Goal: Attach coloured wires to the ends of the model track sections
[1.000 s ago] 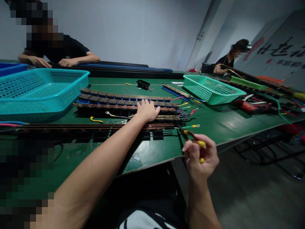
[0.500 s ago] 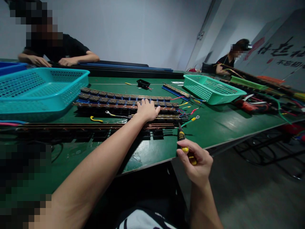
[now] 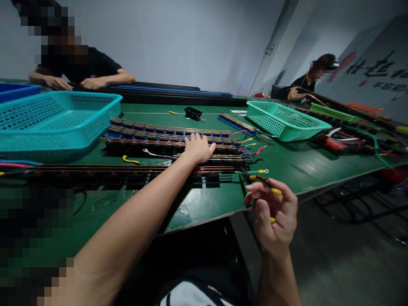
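Note:
My left hand [image 3: 196, 148] lies flat, fingers stretched out, on a bundle of long copper-and-blue rail strips [image 3: 153, 132] in the middle of the green table [image 3: 293, 163]. My right hand [image 3: 273, 212] hovers at the table's near edge, its fingers closed round a yellow-and-black screwdriver [image 3: 262, 182]. The screwdriver's tip points left toward the strip ends, close to a green wire with a ring terminal [image 3: 259, 171]. Loose red, yellow and blue wire ends [image 3: 251, 146] stick out from the strips' right end.
A blue mesh basket [image 3: 54, 117] stands at the left and a green one [image 3: 283, 120] at the right. A small black part [image 3: 193, 112] lies behind the strips. Two other people sit at the far side. A long rail [image 3: 95, 169] runs along the near side.
My right hand has turned the screwdriver from upright back to nearly level, and shifted slightly right. The green wire's terminal has dropped back beside the screwdriver's tip. My left hand has stayed on the strips.

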The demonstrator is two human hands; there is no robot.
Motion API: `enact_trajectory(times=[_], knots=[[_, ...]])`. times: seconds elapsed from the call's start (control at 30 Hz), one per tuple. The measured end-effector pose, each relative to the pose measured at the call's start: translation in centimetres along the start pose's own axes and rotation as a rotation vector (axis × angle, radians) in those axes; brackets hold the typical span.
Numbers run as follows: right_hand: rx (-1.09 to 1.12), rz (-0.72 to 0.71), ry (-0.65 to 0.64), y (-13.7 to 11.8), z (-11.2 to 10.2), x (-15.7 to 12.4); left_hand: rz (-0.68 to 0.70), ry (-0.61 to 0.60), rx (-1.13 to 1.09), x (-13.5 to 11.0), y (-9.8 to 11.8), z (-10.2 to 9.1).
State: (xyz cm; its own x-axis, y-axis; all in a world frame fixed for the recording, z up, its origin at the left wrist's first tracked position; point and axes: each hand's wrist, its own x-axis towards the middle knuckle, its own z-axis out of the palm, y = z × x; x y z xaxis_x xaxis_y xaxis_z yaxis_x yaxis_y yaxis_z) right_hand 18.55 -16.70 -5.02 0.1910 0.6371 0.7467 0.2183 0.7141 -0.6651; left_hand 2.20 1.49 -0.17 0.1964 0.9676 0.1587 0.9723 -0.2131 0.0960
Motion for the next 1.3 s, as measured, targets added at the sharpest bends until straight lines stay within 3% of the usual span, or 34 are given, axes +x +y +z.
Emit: enact_trajectory(times=[0.13, 0.23, 0.37, 0.53, 0.67, 0.77, 0.9, 1.3], knots=[[-0.085, -0.191, 0.138, -1.6, -0.1, 1.2, -0.001, -0.017, -0.01, 0.0, 0.0, 0.0], [-0.065, -0.298, 0.234, -2.8, 0.4, 3.8, -0.003, -0.018, -0.012, 0.0, 0.0, 0.0], [-0.038, -0.336, 0.207, -2.4, 1.5, 8.9, -0.002, -0.003, 0.0, 0.0, 0.0, -0.1], [-0.167, -0.122, 0.059, 2.6, 2.7, 15.6, 0.003, 0.01, 0.002, -0.2, 0.0, -0.1], [-0.196, -0.11, -0.004, 8.7, 3.1, 18.7, -0.007, -0.005, 0.001, -0.2, 0.1, -0.2], [-0.174, -0.091, -0.004, 12.2, 3.0, 19.3, -0.008, -0.01, -0.004, -0.2, 0.1, -0.2], [-0.111, 0.014, 0.003, 14.3, 2.7, 19.2, -0.002, -0.004, -0.003, -0.3, 0.1, -0.2], [0.01, 0.206, -0.038, 14.6, 3.0, 18.9, -0.003, -0.008, -0.004, -0.1, 0.0, -0.1]])
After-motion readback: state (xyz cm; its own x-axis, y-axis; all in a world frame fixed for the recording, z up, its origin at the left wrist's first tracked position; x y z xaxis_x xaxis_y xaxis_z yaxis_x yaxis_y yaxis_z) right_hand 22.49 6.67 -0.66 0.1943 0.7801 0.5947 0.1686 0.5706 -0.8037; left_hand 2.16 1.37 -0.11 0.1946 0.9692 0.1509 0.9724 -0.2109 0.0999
